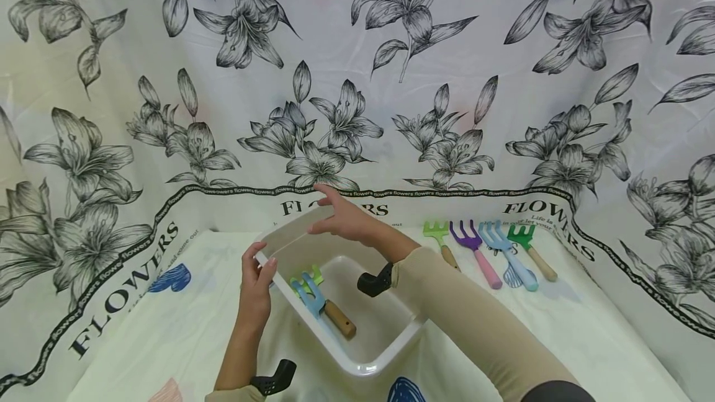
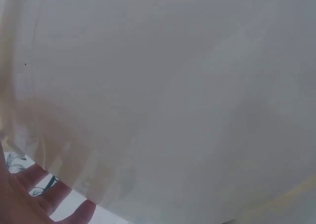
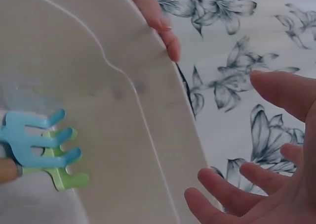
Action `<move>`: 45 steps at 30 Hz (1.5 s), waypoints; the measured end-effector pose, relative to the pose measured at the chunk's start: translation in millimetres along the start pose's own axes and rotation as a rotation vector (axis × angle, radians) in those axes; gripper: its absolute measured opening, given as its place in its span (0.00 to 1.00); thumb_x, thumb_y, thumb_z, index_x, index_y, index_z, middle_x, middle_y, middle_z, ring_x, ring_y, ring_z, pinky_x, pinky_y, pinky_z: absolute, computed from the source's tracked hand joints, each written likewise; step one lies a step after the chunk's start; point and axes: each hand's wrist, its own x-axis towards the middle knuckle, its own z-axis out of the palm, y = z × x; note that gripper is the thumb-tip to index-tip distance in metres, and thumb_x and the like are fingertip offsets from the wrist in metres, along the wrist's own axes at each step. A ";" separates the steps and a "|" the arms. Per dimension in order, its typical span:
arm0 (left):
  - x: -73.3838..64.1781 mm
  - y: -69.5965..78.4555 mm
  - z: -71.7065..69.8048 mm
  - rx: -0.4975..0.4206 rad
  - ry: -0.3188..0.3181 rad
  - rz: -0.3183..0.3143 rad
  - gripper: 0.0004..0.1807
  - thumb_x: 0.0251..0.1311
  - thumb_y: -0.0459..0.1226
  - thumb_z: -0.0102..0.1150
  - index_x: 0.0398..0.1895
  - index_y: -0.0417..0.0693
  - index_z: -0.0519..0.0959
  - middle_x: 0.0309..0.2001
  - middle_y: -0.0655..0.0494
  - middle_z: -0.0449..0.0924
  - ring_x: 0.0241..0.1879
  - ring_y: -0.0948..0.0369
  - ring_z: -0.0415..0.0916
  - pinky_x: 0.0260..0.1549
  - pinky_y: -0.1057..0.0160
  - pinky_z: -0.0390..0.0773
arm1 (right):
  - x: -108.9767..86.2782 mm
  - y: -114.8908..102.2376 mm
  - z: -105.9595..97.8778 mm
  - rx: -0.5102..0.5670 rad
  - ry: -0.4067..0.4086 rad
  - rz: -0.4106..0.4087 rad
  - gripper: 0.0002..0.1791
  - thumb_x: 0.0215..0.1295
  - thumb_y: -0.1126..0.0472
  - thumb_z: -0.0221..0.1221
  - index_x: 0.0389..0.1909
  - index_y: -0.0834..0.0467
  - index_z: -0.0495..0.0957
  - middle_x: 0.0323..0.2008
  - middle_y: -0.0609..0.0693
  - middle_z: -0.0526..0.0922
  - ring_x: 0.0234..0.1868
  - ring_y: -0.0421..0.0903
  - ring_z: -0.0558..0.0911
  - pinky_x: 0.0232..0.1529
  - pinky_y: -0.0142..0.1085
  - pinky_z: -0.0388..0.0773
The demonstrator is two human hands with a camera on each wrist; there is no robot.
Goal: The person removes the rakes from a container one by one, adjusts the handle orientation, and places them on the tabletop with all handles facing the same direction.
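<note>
My left hand point(image 1: 257, 287) grips the left edge of a white plastic basin point(image 1: 385, 361); its fingertips point(image 3: 170, 43) show over the rim in the right wrist view. The basin is tilted, and its pale outer surface point(image 2: 163, 100) fills most of the left wrist view. Inside lie a light-blue hand rake point(image 1: 314, 299) with a wooden handle and, partly beneath it, a light-green rake point(image 3: 61, 177). Above the basin's far side, my right hand point(image 1: 349, 219) has its fingers spread and holds nothing. Whether it touches the rim cannot be told.
To the right, a row of small rakes lies on the cloth: a green one point(image 1: 444, 245), a purple one with pink handle point(image 1: 477, 253), a blue one point(image 1: 511, 256) and a dark-green one point(image 1: 533, 252). A floral curtain point(image 1: 447, 104) stands behind.
</note>
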 end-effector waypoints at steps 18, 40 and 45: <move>2.6 3.0 -1.3 -0.004 -0.001 0.000 0.27 0.75 0.45 0.40 0.72 0.55 0.49 0.68 0.46 0.57 0.61 0.44 0.63 0.59 0.38 0.63 | 7.7 40.9 31.0 -0.263 -0.428 0.187 0.40 0.63 0.50 0.63 0.73 0.50 0.58 0.64 0.51 0.73 0.53 0.52 0.79 0.52 0.54 0.74; 0.8 2.6 0.4 -0.018 0.012 -0.028 0.27 0.74 0.46 0.41 0.72 0.57 0.49 0.69 0.48 0.56 0.62 0.44 0.63 0.59 0.40 0.64 | -10.1 58.3 54.4 -0.340 -0.716 0.548 0.17 0.60 0.55 0.63 0.51 0.49 0.79 0.47 0.51 0.76 0.44 0.55 0.81 0.50 0.52 0.77; 0.3 2.5 -0.1 -0.022 0.013 -0.032 0.27 0.75 0.45 0.41 0.73 0.57 0.49 0.69 0.46 0.57 0.61 0.45 0.63 0.59 0.40 0.63 | -10.1 57.0 55.1 -0.317 -0.684 0.538 0.17 0.61 0.57 0.63 0.52 0.52 0.78 0.46 0.52 0.75 0.42 0.56 0.81 0.49 0.50 0.78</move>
